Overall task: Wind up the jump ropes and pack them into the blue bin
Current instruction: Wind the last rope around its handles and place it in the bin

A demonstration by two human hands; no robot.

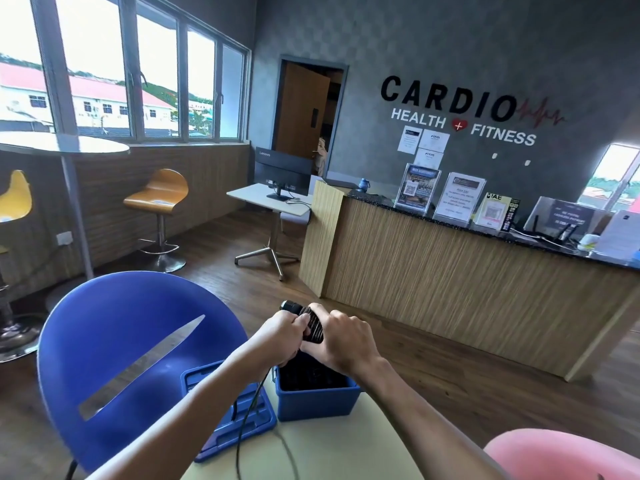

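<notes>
Both hands hold a black jump rope (311,322) above the blue bin (317,398). My left hand (282,336) grips the handles, whose black end sticks up past the fingers. My right hand (341,339) curls round the wound cord on the handles. A loose length of black cord (247,415) hangs from my left hand down past the table edge. The bin stands on a pale table (349,448), and its inside looks dark with more black rope. Its blue lid (233,410) lies flat to the left of it.
A blue chair back (114,344) stands left of the table, a pink chair (561,455) at the lower right. Beyond are a wooden reception counter (467,289), a small desk with a monitor (282,174), bar stools and a high round table.
</notes>
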